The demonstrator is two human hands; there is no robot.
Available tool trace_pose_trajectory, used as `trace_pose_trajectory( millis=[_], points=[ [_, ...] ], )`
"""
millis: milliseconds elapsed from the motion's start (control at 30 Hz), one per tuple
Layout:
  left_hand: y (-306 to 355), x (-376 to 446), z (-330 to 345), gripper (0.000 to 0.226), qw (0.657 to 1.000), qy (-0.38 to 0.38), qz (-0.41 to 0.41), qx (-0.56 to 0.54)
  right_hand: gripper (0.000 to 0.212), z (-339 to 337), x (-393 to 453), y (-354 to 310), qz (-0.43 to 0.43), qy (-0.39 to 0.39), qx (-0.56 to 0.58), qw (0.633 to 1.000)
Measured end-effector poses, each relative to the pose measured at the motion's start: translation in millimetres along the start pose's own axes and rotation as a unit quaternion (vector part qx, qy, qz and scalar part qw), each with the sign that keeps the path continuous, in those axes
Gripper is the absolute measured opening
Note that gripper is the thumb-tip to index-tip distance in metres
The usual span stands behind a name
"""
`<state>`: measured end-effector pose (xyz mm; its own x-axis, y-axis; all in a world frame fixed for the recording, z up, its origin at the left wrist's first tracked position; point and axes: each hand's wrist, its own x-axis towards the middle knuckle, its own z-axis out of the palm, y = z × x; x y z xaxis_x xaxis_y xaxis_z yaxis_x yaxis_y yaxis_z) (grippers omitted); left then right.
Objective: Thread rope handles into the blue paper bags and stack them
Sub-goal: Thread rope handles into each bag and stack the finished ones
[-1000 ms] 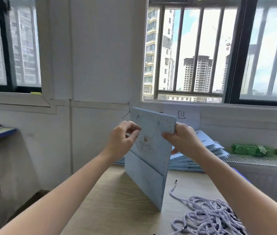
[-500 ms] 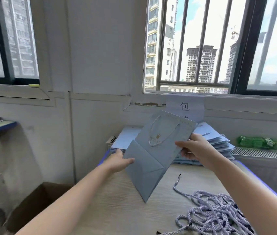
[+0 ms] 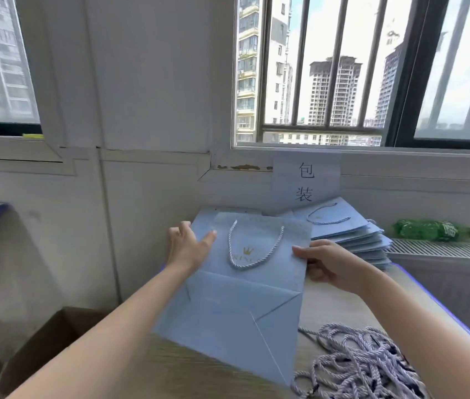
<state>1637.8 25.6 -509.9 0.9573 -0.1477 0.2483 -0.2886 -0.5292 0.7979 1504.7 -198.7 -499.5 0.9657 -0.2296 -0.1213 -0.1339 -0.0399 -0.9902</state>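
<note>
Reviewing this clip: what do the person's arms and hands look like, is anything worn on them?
Both forearms are bare as far as the frame shows, with no sleeves. The left hand and right hand have no gloves, and no rings, watch or bracelets can be seen. Fingernails look short and unpainted.

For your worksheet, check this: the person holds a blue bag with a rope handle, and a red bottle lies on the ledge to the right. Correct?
Not quite: the head view shows the bottle is green. The blue bag and handle are as stated.
</note>
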Motion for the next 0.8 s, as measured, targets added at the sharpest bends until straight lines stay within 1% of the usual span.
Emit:
trace_pose_trajectory(
  millis=[33, 67, 100, 133, 167, 200, 233, 267, 300, 333, 367, 400, 433, 533, 600, 667, 700, 733, 800],
  points=[
    [0.0, -2.9, 2.1, 0.069, 1.000, -0.015, 0.017, 0.011, 0.024, 1.7, 0.7, 5.3, 0.023, -0.016, -0.015, 1.000],
    [-0.9, -6.8, 5.0, 0.067, 0.999, -0.033, 0.035, 0.022, 0.027, 3.0, 1.0, 9.1, 0.049, -0.034, -0.065, 0.996],
    [-2.6, -11.9, 8.7, 0.065, 0.996, -0.056, 0.054, 0.034, 0.030, 4.1, 0.9, 11.7, 0.079, -0.052, -0.160, 0.983],
    [-5.4, -17.3, 13.4, 0.062, 0.993, -0.076, 0.073, 0.049, 0.033, 5.5, 0.7, 13.3, 0.112, -0.061, -0.282, 0.951],
    [-8.4, -22.4, 18.1, 0.060, 0.988, -0.094, 0.092, 0.075, 0.036, 8.5, 1.0, 15.4, 0.137, -0.053, -0.407, 0.902],
    [-11.9, -26.2, 23.3, 0.059, 0.982, -0.111, 0.112, 0.108, 0.041, 12.1, 2.6, 19.0, 0.148, -0.031, -0.517, 0.843],
    [-15.0, -29.3, 28.8, 0.059, 0.973, -0.128, 0.129, 0.145, 0.051, 15.8, 6.0, 23.0, 0.135, 0.005, -0.596, 0.792],
    [-18.1, -32.0, 34.0, 0.061, 0.961, -0.149, 0.141, 0.183, 0.058, 20.3, 10.2, 25.8, 0.097, 0.045, -0.641, 0.760],
    [-20.7, -35.2, 39.5, 0.064, 0.949, -0.174, 0.144, 0.218, 0.058, 27.2, 13.3, 26.3, 0.044, 0.074, -0.652, 0.753],
    [-25.1, -37.1, 46.2, 0.067, 0.936, -0.199, 0.141, 0.253, 0.054, 35.8, 15.9, 26.6, -0.011, 0.085, -0.644, 0.760],
    [-30.3, -40.3, 53.1, 0.069, 0.923, -0.217, 0.139, 0.285, 0.049, 45.2, 19.2, 28.3, -0.058, 0.087, -0.632, 0.768],
    [-36.0, -43.6, 60.5, 0.070, 0.910, -0.231, 0.138, 0.315, 0.048, 54.5, 23.6, 33.1, -0.091, 0.087, -0.629, 0.768],
    [-41.3, -47.7, 66.4, 0.071, 0.900, -0.238, 0.140, 0.337, 0.050, 63.1, 27.8, 41.3, -0.099, 0.084, -0.629, 0.766],
    [-49.1, -51.3, 69.6, 0.069, 0.888, -0.233, 0.142, 0.371, 0.061, 78.8, 36.2, 75.8, -0.027, 0.039, -0.633, 0.773],
    [-45.9, -46.0, 66.0, 0.062, 0.890, -0.210, 0.158, 0.373, 0.062, 75.8, 40.7, 81.9, -0.011, 0.007, -0.633, 0.774],
    [-41.4, -40.6, 65.3, 0.051, 0.897, -0.174, 0.177, 0.367, 0.061, 71.0, 41.9, 81.7, -0.023, -0.013, -0.629, 0.777],
    [-40.5, -39.5, 67.8, 0.050, 0.903, -0.163, 0.174, 0.357, 0.060, 68.9, 41.4, 83.1, -0.030, -0.020, -0.631, 0.775],
    [-40.9, -39.4, 71.1, 0.053, 0.907, -0.166, 0.166, 0.349, 0.059, 67.7, 40.6, 84.7, -0.036, -0.024, -0.636, 0.770],
    [-41.2, -38.5, 75.9, 0.062, 0.900, -0.213, 0.151, 0.349, 0.058, 64.5, 40.8, 81.0, -0.042, -0.030, -0.652, 0.756]
  ],
)
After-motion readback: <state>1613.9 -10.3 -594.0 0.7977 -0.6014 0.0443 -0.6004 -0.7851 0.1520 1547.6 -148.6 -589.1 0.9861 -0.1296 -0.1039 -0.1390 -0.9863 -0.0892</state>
